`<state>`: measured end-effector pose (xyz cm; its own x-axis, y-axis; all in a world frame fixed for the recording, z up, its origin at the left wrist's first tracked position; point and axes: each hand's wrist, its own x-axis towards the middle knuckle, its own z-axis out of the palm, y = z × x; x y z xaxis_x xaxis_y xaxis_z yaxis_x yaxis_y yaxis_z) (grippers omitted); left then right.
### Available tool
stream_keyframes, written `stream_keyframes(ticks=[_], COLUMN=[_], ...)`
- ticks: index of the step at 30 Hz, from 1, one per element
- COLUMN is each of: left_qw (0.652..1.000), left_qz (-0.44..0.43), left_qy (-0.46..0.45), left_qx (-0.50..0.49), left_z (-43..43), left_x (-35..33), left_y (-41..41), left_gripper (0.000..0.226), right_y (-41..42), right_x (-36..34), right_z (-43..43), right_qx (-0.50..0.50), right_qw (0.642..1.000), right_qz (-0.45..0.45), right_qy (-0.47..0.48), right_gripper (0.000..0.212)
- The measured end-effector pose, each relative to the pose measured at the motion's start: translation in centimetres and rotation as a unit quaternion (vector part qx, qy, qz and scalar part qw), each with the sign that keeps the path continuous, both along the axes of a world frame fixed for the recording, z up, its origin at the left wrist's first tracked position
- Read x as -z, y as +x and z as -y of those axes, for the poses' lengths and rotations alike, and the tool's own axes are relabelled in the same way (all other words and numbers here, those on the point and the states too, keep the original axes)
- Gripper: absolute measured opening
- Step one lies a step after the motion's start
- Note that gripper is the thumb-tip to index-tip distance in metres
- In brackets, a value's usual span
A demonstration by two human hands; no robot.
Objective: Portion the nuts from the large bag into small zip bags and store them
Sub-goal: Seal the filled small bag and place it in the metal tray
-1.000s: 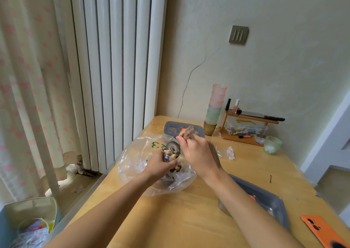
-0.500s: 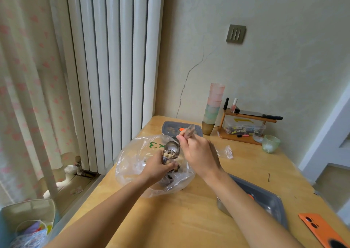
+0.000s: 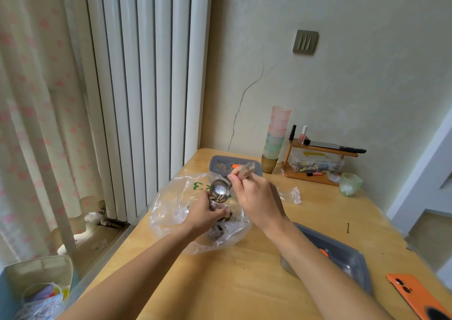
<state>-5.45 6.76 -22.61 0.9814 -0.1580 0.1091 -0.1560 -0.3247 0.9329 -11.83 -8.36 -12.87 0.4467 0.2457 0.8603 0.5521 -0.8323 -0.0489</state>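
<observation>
**Head view: spoon of nuts tipped at the left hand, over the large bag**

Left hand [image 3: 204,213] has its fingers curled tight round a small zip bag [image 3: 216,206] and grips it over the large bag [image 3: 171,209]. The small bag's outline is hard to make out against the crumpled plastic. Right hand [image 3: 259,201] is closed round the handle of a metal spoon [image 3: 220,189]. The spoon's bowl tilts down just above the left hand, with striped nuts [image 3: 217,198] at its lower lip. More dark nuts lie in the bottom of the large bag. That bag sits on the wooden table [image 3: 244,285] close to its left edge, beside the white radiator [image 3: 146,87].

Bare wood shows near the bag between the two forearms, and again to the right of the hands, out to the table's right edge. A loose clear bag [image 3: 292,195] lies just right of the right hand. Beyond the hands sits a grey lidded box [image 3: 221,164]. To its right, a stack of cups [image 3: 276,133] and a wooden shelf [image 3: 322,148] stand against the far wall, with a green glass [image 3: 350,184] beside the shelf. A grey tray [image 3: 349,256] lies under the right forearm. An orange phone [image 3: 415,292] lies at the near right edge.
</observation>
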Motion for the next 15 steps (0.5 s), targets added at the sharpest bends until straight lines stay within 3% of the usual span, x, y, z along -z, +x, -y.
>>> stream_keyframes(ticks=[7,10,15], left_qw=[1.0,0.999,0.998], left_qz=[0.022,0.037,0.043], left_qy=[-0.003,-0.009,-0.05], left_qx=[0.007,0.002,0.011], left_z=[-0.1,-0.37,-0.67], left_x=[-0.19,-0.21,-0.41], left_y=[-0.14,-0.09,-0.61], left_gripper=[0.055,0.061,0.069], right_y=[0.14,0.09,0.05], right_x=[0.18,0.26,-0.02], right_z=[0.26,0.11,0.44], right_qx=[-0.008,-0.044,-0.047], right_qw=[1.0,0.998,0.999], right_qz=[0.009,-0.033,0.011], right_qy=[0.01,-0.004,-0.01], right_gripper=[0.032,0.032,0.034])
